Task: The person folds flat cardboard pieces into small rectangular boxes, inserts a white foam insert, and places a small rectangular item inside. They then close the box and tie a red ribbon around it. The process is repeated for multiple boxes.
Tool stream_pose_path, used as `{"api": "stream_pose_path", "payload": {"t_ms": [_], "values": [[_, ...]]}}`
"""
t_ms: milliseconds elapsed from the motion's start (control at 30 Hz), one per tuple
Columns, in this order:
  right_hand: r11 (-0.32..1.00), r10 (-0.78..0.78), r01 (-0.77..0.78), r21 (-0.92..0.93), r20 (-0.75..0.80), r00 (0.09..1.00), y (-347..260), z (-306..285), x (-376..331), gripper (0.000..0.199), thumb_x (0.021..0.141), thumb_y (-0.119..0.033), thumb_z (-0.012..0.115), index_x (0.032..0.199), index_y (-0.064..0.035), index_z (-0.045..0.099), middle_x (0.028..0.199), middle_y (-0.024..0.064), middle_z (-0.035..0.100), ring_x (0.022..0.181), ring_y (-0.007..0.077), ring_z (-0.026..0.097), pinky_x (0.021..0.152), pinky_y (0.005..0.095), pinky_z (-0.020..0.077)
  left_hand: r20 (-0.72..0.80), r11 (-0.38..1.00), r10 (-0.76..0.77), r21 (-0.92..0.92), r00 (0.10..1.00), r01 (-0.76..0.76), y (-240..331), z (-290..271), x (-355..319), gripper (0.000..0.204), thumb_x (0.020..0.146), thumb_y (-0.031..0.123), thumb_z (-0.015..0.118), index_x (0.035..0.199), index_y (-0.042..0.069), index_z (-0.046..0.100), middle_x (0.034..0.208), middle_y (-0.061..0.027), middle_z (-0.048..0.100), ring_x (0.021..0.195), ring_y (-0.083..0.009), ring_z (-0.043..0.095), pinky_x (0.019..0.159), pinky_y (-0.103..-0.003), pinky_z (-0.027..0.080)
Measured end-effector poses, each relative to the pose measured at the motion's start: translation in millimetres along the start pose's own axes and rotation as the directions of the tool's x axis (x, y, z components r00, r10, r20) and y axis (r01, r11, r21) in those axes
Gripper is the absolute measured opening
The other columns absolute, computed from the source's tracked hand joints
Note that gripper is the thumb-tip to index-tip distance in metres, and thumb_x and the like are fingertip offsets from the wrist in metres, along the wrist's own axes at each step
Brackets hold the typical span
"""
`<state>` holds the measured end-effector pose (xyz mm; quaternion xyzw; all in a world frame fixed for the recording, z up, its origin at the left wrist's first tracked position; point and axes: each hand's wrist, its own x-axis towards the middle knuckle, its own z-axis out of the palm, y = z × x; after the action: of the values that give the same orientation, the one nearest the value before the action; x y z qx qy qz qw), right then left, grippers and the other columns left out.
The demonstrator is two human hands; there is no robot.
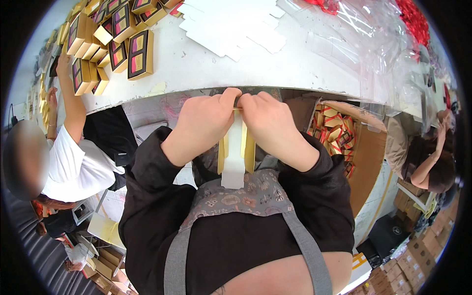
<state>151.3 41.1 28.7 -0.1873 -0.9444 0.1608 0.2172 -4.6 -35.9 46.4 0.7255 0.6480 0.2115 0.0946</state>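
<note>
Together, left hand (202,120), right hand (270,122), pinching flat card blank (234,162)

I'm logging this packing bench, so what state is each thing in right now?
Left hand: closed, pinching the flat box blank.
Right hand: closed on the same blank.
Flat box blank: unfolded, hanging down from both hands.
Gold window boxes: assembled, standing in a cluster on the white table.
Brown carton: open, filled with small red and gold boxes.
White card blanks: flat, stacked.

Assembled boxes (110,42) lie on the table (206,64) far left, flat blanks (231,27) mid-table, a box-filled carton (339,132) below right.
</note>
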Motion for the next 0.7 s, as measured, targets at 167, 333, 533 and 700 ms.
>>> {"api": "stream_pose_path", "payload": {"t_ms": [167,333,533,700], "values": [[0.973,-0.176,0.199,-0.118,0.184,0.967,0.8,-0.3,12.0,0.028,0.062,-0.007,0.061,0.087,0.0026,0.054,0.067,0.0069,0.055,0.066,0.0202,0.056,0.050,0.0299,0.0475,0.189,0.985,-0.026,0.174,0.982,-0.007,0.8,-16.2,7.3,0.042,0.076,0.006,0.061,0.117,0.007,0.052,0.066,-0.0068,0.061,0.060,-0.0255,0.062,0.052,-0.034,0.047],[0.997,0.051,-0.058,-0.055,-0.111,0.992,-8.1,-44.7,36.7,0.057,0.072,-0.013,0.069,0.123,0.0000,0.049,0.134,0.0251,0.044,0.124,0.0349,0.043,0.098,0.0405,0.0392,-0.225,0.954,-0.249,0.112,0.942,0.279,-11.4,-39.3,11.5,0.054,0.076,0.004,0.054,0.129,0.012,0.047,0.065,-0.0084,0.058,0.060,-0.0300,0.060,0.052,-0.036,0.047],[0.613,0.541,-0.215,0.761,-0.205,0.816,-26.1,3.9,13.6,0.103,0.080,-0.022,0.073,0.144,0.0057,-0.003,0.150,0.0303,0.000,0.139,0.0438,0.012,0.106,0.0483,0.0296,-0.163,0.610,-0.702,-0.641,0.693,0.466,3.5,-13.9,9.5,0.030,0.089,0.012,0.049,0.119,0.008,0.049,0.064,-0.0145,0.060,0.056,-0.0266,0.063,0.052,-0.037,0.047],[0.665,0.570,-0.064,0.744,-0.450,0.687,-2.7,9.4,26.9,0.077,0.085,0.009,0.046,0.147,0.0028,0.000,0.153,0.0235,0.008,0.136,0.0273,0.028,0.102,0.0332,0.0357,-0.008,0.681,-0.560,-0.574,0.829,0.454,8.1,13.6,-5.3,0.032,0.086,0.013,0.054,0.117,0.004,0.049,0.075,-0.0148,0.062,0.062,-0.0287,0.062,0.059,-0.035,0.047]]}}
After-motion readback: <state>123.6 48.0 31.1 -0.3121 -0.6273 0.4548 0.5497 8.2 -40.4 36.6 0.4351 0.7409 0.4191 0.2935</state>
